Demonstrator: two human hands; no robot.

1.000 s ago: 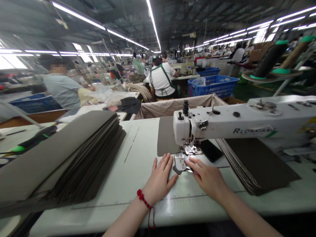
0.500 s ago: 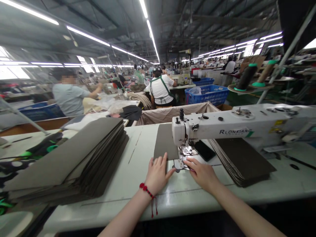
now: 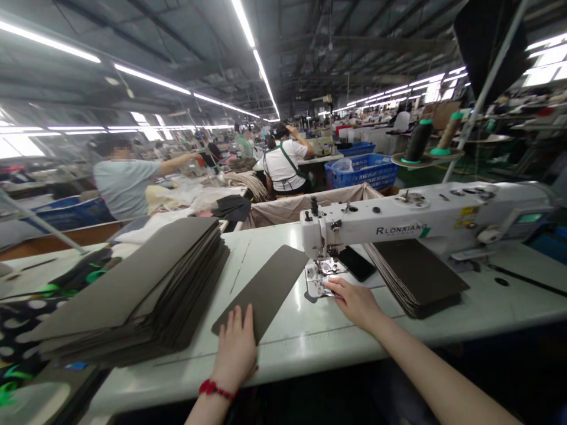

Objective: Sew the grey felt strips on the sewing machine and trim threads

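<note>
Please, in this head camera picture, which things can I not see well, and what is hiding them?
Head view:
The lower end of the dark strip: hidden by the left hand.
The far part of the stack of dark panels: hidden by the sewing machine arm.
The yellow labels: too small to read.
The left forearm: cut off by the bottom edge.

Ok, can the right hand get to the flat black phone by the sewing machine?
Probably yes. The right hand lies just in front of the flat black phone, and nothing seems to sit between them. The white sewing machine stands behind and beside it, not in the way.
</note>
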